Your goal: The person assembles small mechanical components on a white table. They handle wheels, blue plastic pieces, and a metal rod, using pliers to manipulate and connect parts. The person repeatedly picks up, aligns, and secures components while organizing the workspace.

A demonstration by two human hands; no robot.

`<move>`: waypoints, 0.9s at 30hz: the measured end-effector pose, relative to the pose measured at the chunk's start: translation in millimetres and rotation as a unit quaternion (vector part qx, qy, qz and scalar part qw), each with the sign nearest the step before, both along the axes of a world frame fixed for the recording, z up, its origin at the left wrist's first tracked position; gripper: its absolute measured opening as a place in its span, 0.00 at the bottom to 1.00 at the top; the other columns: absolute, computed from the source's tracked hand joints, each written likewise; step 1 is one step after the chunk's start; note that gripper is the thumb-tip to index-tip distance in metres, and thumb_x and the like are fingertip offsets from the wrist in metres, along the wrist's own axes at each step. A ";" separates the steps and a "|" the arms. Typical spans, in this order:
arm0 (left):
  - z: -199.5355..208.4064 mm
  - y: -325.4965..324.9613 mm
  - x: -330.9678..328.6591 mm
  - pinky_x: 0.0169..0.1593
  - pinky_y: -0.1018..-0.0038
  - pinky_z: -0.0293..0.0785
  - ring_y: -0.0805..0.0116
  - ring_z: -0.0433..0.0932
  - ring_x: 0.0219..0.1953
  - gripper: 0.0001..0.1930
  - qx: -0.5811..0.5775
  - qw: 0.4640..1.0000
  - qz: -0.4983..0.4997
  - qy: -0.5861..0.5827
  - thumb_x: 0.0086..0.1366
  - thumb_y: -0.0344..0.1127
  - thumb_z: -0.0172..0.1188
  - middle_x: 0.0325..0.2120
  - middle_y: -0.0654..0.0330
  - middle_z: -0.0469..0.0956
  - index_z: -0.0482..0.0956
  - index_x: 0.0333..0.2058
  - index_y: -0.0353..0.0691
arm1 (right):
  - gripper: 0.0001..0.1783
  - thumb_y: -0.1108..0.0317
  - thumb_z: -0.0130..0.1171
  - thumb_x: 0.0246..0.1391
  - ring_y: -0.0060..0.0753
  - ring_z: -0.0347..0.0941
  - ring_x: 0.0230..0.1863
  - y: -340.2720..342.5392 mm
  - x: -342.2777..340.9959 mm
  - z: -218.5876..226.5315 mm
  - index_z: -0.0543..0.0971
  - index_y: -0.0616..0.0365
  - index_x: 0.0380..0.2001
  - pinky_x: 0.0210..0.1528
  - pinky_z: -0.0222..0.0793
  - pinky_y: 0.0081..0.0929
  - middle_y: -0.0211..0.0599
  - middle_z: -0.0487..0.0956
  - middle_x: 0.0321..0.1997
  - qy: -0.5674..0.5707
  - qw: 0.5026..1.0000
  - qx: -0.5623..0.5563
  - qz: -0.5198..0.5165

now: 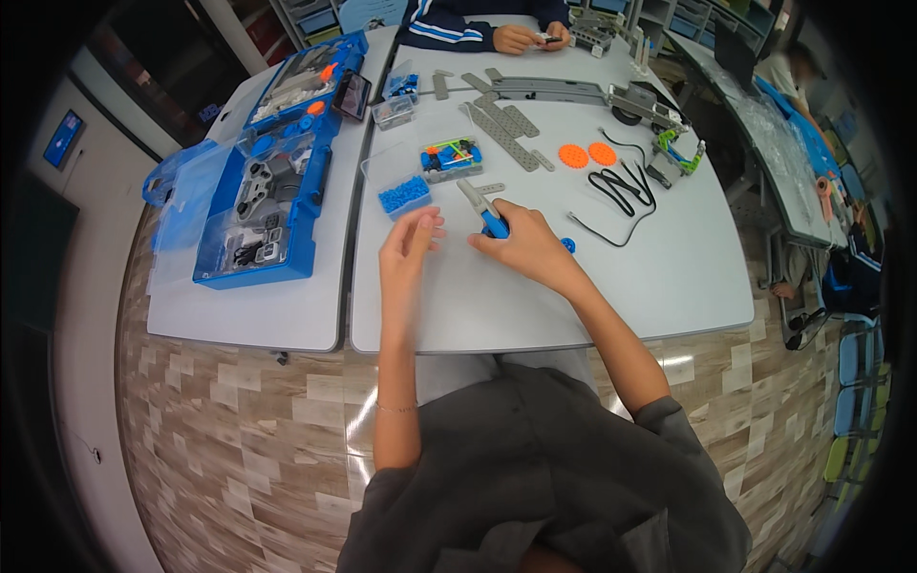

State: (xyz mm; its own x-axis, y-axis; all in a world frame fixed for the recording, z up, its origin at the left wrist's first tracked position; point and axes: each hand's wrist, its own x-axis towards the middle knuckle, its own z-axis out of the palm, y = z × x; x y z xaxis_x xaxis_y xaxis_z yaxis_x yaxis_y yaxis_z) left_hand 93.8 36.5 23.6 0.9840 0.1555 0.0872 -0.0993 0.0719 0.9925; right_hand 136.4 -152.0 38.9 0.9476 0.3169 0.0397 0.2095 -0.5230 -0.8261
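My right hand point(528, 245) is closed around the blue handle of a plier-like tool point(494, 223), whose grey jaws point away toward the far left. Beside it, my left hand point(411, 244) is raised with loosely curled fingers and appears to hold nothing. Just beyond the left hand stands a clear box of small blue pegs point(405, 195), its lid tipped back. Farther off is another clear box point(452, 158) with blue, green and orange parts. A short grey perforated strip point(491, 188) lies by the tool's jaws. A small blue round piece point(568, 245) shows past my right wrist.
Grey perforated plates point(501, 129), two orange discs point(587, 155) and black cables point(621, 191) lie across the table point(669, 277). A grey wheeled assembly point(650, 105) stands far right. A blue case point(258, 277) of parts fills the left table. Across from me, another person's hands point(530, 38) handle something small.
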 end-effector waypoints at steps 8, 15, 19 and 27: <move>-42.7 -46.3 -6.1 0.71 0.62 0.64 0.53 0.64 0.69 0.27 -0.575 0.810 -0.023 0.112 0.79 0.38 0.46 0.65 0.41 0.61 0.56 0.66 0.22 | 0.17 0.67 0.68 0.51 0.59 0.84 0.35 28.0 0.5 -8.7 0.74 0.68 0.36 0.36 0.77 0.49 0.58 0.81 0.27 -0.192 0.970 -0.146 -0.016; -27.6 -43.8 49.5 0.72 0.63 0.66 0.51 0.66 0.68 0.24 -0.553 0.832 -0.008 0.055 0.78 0.35 0.46 0.64 0.41 0.64 0.60 0.62 0.17 | 0.18 0.62 0.73 0.51 0.31 0.70 0.22 -16.9 -12.0 6.5 0.74 0.60 0.33 0.28 0.67 0.31 0.36 0.76 0.23 -0.095 0.986 0.037 -0.135; -4.1 -42.1 126.9 0.67 0.66 0.70 0.54 0.76 0.60 0.22 -0.228 0.968 -0.021 -0.099 0.79 0.39 0.45 0.53 0.43 0.78 0.75 0.55 0.23 | 0.18 0.60 0.73 0.53 0.18 0.61 0.24 -31.4 -28.5 3.0 0.74 0.58 0.31 0.29 0.61 0.22 0.24 0.69 0.22 -0.051 0.982 0.111 -0.144; 12.1 -24.7 153.7 0.66 0.67 0.68 0.60 0.78 0.59 0.26 0.230 0.970 0.004 -0.075 0.80 0.48 0.42 0.54 0.49 0.81 0.80 0.53 0.30 | 0.16 0.61 0.72 0.55 0.16 0.61 0.26 -38.4 -46.7 -3.8 0.75 0.57 0.32 0.30 0.59 0.19 0.23 0.69 0.24 -0.009 0.982 0.133 -0.136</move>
